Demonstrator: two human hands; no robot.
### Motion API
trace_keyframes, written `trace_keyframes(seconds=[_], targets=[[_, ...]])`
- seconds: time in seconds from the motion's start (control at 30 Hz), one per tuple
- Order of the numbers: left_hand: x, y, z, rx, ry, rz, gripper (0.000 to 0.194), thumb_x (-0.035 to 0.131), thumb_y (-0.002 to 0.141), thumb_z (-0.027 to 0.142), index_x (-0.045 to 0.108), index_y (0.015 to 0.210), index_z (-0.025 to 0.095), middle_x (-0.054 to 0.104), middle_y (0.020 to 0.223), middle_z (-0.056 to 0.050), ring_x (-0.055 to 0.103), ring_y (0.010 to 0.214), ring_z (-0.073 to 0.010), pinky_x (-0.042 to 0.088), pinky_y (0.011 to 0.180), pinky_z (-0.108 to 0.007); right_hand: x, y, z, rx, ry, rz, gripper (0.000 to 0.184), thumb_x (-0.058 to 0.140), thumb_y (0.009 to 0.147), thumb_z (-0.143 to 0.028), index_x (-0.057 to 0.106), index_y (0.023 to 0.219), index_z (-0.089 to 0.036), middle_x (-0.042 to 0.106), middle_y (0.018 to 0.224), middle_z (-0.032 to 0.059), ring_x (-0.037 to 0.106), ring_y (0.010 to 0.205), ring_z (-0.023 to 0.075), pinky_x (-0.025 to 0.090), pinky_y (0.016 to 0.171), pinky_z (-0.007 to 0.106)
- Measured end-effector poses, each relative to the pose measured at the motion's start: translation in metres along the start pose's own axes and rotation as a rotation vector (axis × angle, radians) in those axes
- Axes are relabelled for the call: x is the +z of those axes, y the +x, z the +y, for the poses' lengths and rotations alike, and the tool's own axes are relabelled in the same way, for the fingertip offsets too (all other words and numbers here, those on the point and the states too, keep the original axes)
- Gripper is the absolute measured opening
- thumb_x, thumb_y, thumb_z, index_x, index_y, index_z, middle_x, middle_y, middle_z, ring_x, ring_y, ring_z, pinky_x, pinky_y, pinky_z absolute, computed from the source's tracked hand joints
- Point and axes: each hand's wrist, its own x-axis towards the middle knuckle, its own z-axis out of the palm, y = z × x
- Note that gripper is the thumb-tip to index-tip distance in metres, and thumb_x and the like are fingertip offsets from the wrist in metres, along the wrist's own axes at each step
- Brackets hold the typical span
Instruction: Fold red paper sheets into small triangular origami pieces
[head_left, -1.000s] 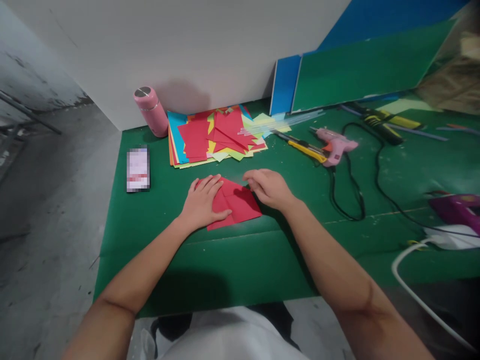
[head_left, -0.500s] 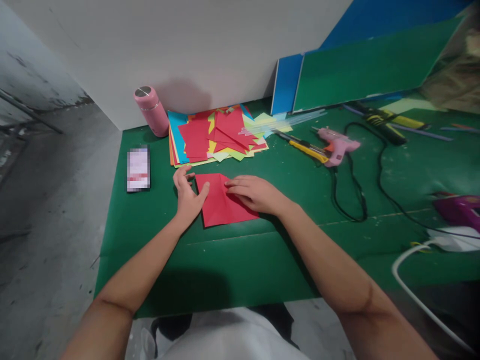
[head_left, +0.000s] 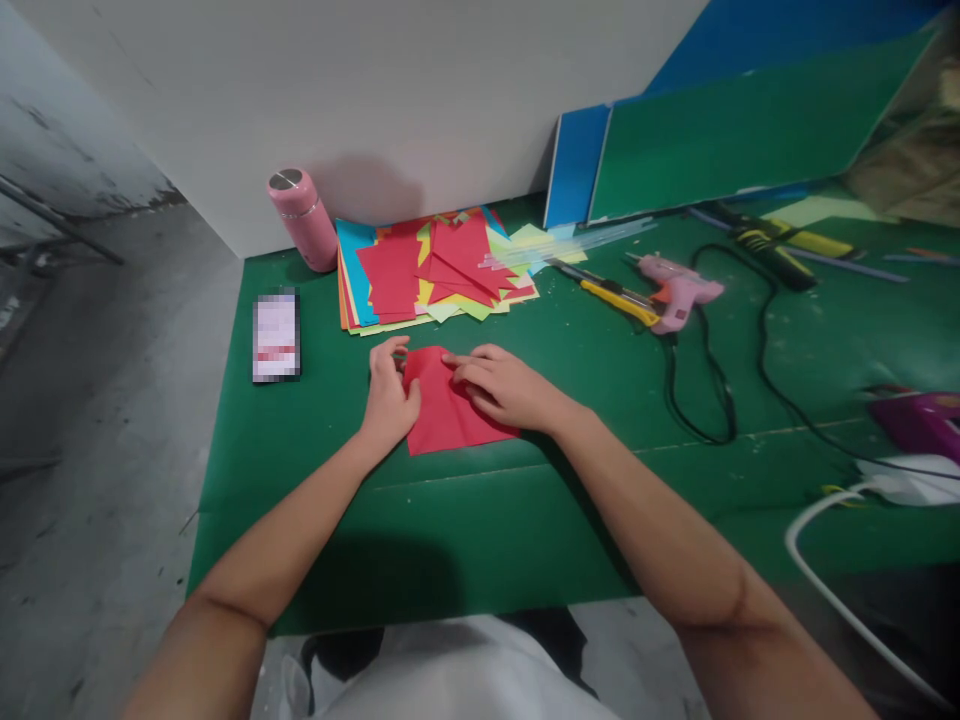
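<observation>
A sheet of red paper (head_left: 457, 415) with faint creases lies before me on the green table. My left hand (head_left: 390, 395) grips its left edge, thumb on top and fingers curled round the upper left corner, which is bent up a little. Across the upper right part of the sheet rests my right hand (head_left: 510, 385), palm down. Its fingers are stretched out and slightly bent, with the index fingertip near the top edge. The right side of the paper is partly hidden under this hand.
Behind the sheet lies a stack of coloured paper (head_left: 390, 280) with clear glue sticks (head_left: 600, 242). A pink bottle (head_left: 306, 222) and a phone (head_left: 276, 336) are at left. Rightward are a yellow cutter knife (head_left: 622, 303), a pink glue gun (head_left: 679, 292), pliers (head_left: 772, 255) and cords.
My left hand has moved right and bent the sheet's left edge and upper corner inward. The fingers of my right hand have shifted slightly on the paper.
</observation>
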Motion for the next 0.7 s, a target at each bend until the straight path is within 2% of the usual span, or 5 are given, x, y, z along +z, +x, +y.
trace_keyframes(seconds=[0.17, 0.27, 0.33, 0.5, 0.7], targets=[[-0.0039, 0.0, 0.0112, 0.103, 0.262, -0.106, 0.046, 0.042, 0.083, 0.003, 0.056, 0.12, 0.024, 0.043, 0.139, -0.011, 0.041, 0.133, -0.0275, 0.038, 0.11, -0.052, -0.0008, -0.0003, 0.0012, 0.008, 0.016, 0.005, 0.024, 0.044, 0.09, -0.014, 0.063, 0.104, -0.017, 0.064, 0.131, 0.0098, 0.054, 0.102, 0.0252, 0.048, 0.088, 0.041], [-0.0032, 0.0012, 0.0121, 0.136, 0.383, -0.197, 0.047, 0.04, 0.086, 0.004, 0.059, 0.123, 0.024, 0.045, 0.147, -0.006, 0.029, 0.144, -0.0296, 0.025, 0.116, -0.057, -0.0001, -0.0005, 0.0025, 0.007, 0.033, 0.008, 0.023, 0.044, 0.091, -0.016, 0.063, 0.104, -0.018, 0.066, 0.127, 0.0097, 0.054, 0.103, 0.0254, 0.048, 0.088, 0.041], [-0.0025, 0.0022, 0.0113, 0.16, 0.41, -0.257, 0.048, 0.037, 0.087, 0.004, 0.057, 0.128, 0.022, 0.052, 0.143, -0.006, 0.03, 0.145, -0.0271, 0.02, 0.118, -0.055, 0.0007, -0.0007, 0.0034, 0.008, 0.037, 0.012, 0.023, 0.044, 0.091, -0.017, 0.063, 0.104, -0.018, 0.067, 0.125, 0.01, 0.053, 0.104, 0.0257, 0.048, 0.088, 0.041], [-0.0022, 0.0052, 0.0101, 0.2, 0.406, -0.34, 0.053, 0.032, 0.088, 0.002, 0.05, 0.136, 0.016, 0.05, 0.146, -0.009, 0.039, 0.141, -0.0209, 0.031, 0.113, -0.044, 0.0018, -0.0006, 0.004, 0.0, 0.018, 0.008, 0.022, 0.044, 0.092, -0.017, 0.063, 0.104, -0.017, 0.069, 0.116, 0.011, 0.052, 0.104, 0.0266, 0.048, 0.087, 0.041], [-0.0038, 0.0073, 0.0119, 0.213, 0.421, -0.425, 0.059, 0.031, 0.089, 0.002, 0.044, 0.143, 0.021, 0.043, 0.152, -0.006, 0.041, 0.139, -0.0221, 0.034, 0.105, -0.047, 0.0013, 0.0006, 0.003, -0.007, 0.007, 0.002, 0.021, 0.044, 0.092, -0.017, 0.062, 0.102, -0.017, 0.07, 0.103, 0.0105, 0.052, 0.102, 0.0266, 0.047, 0.087, 0.04]])
